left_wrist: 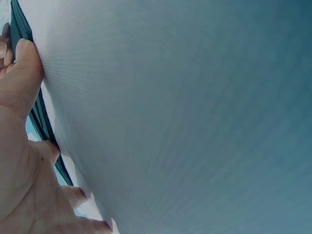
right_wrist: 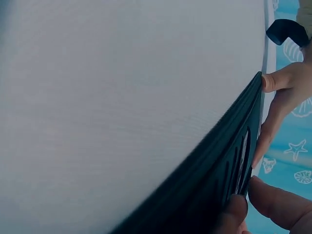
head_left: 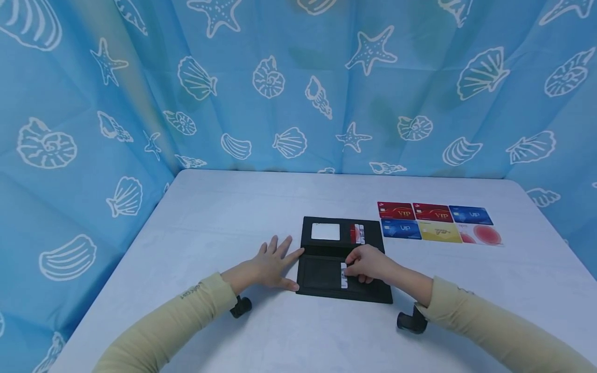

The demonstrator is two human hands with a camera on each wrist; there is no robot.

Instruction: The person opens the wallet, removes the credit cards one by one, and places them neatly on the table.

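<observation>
Open black wallet (head_left: 326, 274) on a table (head_left: 210, 233). Left hand (head_left: 270, 267), flat and unclenched, steadies its nine o'clock edge; right hand (head_left: 368, 264) pinches a card (head_left: 343, 275).

**Surroundings: table, loose cards, backdrop**

White table (head_left: 224, 228). Six cards (head_left: 436, 223) laid flat in two rows of three at its right: two red and one blue behind; blue, yellow, and white-and-pink in front. Blue seashell-print curtain (head_left: 298, 88) encloses the back and sides.

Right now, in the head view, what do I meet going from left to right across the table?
Left hand → black wallet → right hand on a card in the wallet → six loose cards.
</observation>
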